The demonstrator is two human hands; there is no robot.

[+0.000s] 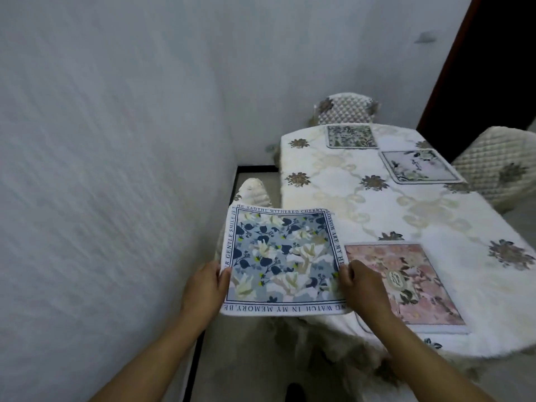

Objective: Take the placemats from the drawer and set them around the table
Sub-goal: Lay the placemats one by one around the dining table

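Observation:
A square blue floral placemat [282,258] with a white lettered border is held level over the table's left edge. My left hand [207,285] grips its left side and my right hand [364,285] grips its right side. The table [348,198] wears a white cloth with gold and dark flower motifs. Three placemats lie on it: a pink floral one [417,282] at the near end just right of my right hand, a pale one [420,165] along the right side, and a green-patterned one [351,136] at the far end.
Quilted cream chairs stand around the table: one [346,107] at the far end, one [499,166] on the right, one [255,190] on the left partly under the held mat. A white wall [101,169] runs close along the left. A dark doorway [487,59] is at the upper right.

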